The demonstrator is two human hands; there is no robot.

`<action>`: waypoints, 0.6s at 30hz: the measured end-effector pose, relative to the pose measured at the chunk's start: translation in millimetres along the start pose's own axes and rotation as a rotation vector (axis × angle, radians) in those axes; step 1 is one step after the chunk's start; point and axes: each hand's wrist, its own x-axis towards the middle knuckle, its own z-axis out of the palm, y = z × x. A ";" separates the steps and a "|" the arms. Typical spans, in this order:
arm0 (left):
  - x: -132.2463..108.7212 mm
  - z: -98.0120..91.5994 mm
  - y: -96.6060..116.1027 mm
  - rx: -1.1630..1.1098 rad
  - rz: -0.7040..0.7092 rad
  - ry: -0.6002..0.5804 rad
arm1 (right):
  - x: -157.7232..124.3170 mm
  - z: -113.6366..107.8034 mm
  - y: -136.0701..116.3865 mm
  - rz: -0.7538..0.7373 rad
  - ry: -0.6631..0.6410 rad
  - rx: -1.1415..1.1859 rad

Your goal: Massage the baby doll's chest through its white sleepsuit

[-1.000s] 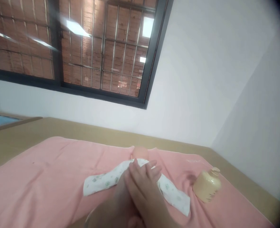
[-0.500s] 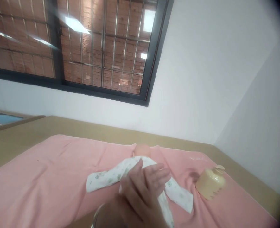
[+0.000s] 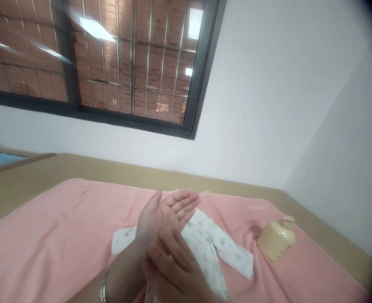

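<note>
My left hand (image 3: 167, 212), with a silvery bracelet at its wrist, is turned palm up, fingers stretched out and thumb apart. Across the heel of that palm lies my right hand (image 3: 176, 265), its fingers extended and touching the left hand near the wrist. Neither hand holds an object. Below them, a white long-sleeved baby garment (image 3: 200, 233) with small green prints is spread on a pink cloth (image 3: 78, 235). Its collar and part of its left side are hidden by my hands.
A squat pale yellow bottle (image 3: 276, 240) with a knobbed top stands on the cloth at the right. The cloth covers a tan surface (image 3: 88, 162) with a white wall (image 3: 252, 105) behind. A dark-framed window (image 3: 135, 118) with bars is above.
My hands, clasped palm to palm before, have slid along each other. The left hand has come into view with its palm exposed, while the right has drawn back toward the left wrist.
</note>
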 end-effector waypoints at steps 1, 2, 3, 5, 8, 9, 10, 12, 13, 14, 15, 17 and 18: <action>-1.5 1.2 -3.9 0.014 -0.019 0.006 | 1.5 -5.6 6.5 -0.006 -0.036 0.011; -3.4 3.0 -7.3 0.025 -0.034 0.021 | 2.8 -11.4 13.7 0.000 -0.073 0.021; -5.7 5.3 -9.8 0.034 -0.042 0.039 | 3.7 -16.5 20.6 0.016 -0.102 0.029; -10.7 10.7 -10.9 0.038 -0.041 0.073 | 4.0 -22.5 29.7 0.068 -0.149 0.025; -17.2 17.3 -2.2 0.026 -0.068 0.073 | 1.5 -19.3 23.3 0.195 -0.152 -0.049; -18.6 18.2 2.1 0.028 -0.064 0.071 | 0.0 -16.3 15.9 0.238 -0.135 -0.074; -19.4 18.4 6.0 0.033 -0.042 0.067 | -1.7 -13.1 6.9 0.270 -0.110 -0.092; -18.9 16.5 10.3 0.047 0.052 0.060 | -4.8 -9.0 -12.4 0.283 -0.060 -0.100; -17.9 14.5 9.6 0.051 0.097 0.052 | -5.9 -8.9 -21.1 0.268 -0.040 -0.093; -16.7 11.8 6.9 0.051 0.124 0.031 | -6.4 -10.1 -27.9 0.245 -0.026 -0.082; -15.8 8.4 2.0 0.048 0.135 0.002 | -6.2 -12.6 -32.4 0.228 -0.023 -0.070; -16.0 0.0 -12.6 0.024 0.095 -0.073 | -4.2 -20.0 -33.4 0.198 -0.040 -0.042; -17.6 -4.8 -21.2 0.008 0.062 -0.110 | -2.6 -24.1 -30.0 0.190 -0.050 -0.028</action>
